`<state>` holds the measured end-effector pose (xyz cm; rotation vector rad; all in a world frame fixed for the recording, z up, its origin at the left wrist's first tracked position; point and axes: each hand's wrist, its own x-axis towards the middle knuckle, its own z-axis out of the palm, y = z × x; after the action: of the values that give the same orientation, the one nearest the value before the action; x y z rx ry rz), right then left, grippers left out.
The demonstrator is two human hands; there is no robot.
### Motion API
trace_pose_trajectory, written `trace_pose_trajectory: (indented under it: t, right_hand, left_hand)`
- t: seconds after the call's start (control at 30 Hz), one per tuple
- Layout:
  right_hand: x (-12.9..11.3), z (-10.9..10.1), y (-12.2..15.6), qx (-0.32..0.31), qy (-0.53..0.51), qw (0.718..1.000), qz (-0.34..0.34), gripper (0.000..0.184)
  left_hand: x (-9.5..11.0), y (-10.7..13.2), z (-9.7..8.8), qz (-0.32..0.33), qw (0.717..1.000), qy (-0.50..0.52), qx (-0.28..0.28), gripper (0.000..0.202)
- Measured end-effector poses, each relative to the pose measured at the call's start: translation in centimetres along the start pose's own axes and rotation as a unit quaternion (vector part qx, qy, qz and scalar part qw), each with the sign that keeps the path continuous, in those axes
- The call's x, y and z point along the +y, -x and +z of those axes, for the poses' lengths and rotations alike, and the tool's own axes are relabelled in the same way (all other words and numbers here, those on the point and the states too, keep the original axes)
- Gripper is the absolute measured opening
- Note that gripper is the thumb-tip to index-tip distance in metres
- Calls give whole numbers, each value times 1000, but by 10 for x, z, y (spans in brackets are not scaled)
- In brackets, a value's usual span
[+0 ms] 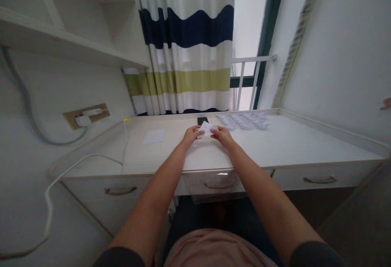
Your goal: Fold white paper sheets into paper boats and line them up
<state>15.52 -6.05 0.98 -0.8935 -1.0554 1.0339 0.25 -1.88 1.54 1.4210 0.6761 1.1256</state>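
A small folded sheet of white paper (pixel 205 128) with a pointed top is held up just above the desk, between my two hands. My left hand (pixel 192 134) pinches its left side, thumb in front. On the other side my right hand (pixel 222 135) grips the right edge between thumb and fingers. Behind the paper lies a black phone-like slab (pixel 202 120), partly covered by it. Several folded white paper pieces (pixel 242 120) are laid out in rows to the right, beyond my right hand. Flat on the desk to the left is a stack or sheet of white paper (pixel 153 136).
The white desk (pixel 305 144) has a raised rim at the back and drawers with handles (pixel 320 179) below its front edge. A white cable (pixel 88 157) crosses the desk's left end. Wall sockets (pixel 86 116) hold plugs at left, under a shelf (pixel 73 43). A striped curtain (pixel 198 59) hangs behind.
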Motion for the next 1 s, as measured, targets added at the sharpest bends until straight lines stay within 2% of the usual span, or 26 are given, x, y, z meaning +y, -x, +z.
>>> trace_pose_trajectory:
  t: [0.2, 0.37, 0.47, 0.67, 0.9, 1.0]
  right_hand:
    - [1, -2, -5, 27, -25, 999, 13, 9]
    - [2, -4, -7, 64, -42, 997, 4, 23]
    - [2, -4, -6, 61, -30, 998, -4, 25]
    - [-1, 1, -1, 28, -12, 999, 14, 14]
    - [-3, 2, -1, 69, 3, 997, 14, 15]
    - [-4, 3, -2, 82, -5, 996, 20, 19]
  left_hand:
    - [3, 1, 1, -14, 1000, 4, 4, 39]
    - [6, 3, 1, -26, 999, 26, -5, 38]
    - [7, 4, 0, -10, 999, 32, -16, 39]
    - [4, 1, -3, 2, 1000, 18, 21, 12]
    - [3, 1, -3, 25, 997, -54, 58, 10]
    - [4, 4, -2, 38, 997, -62, 40, 15]
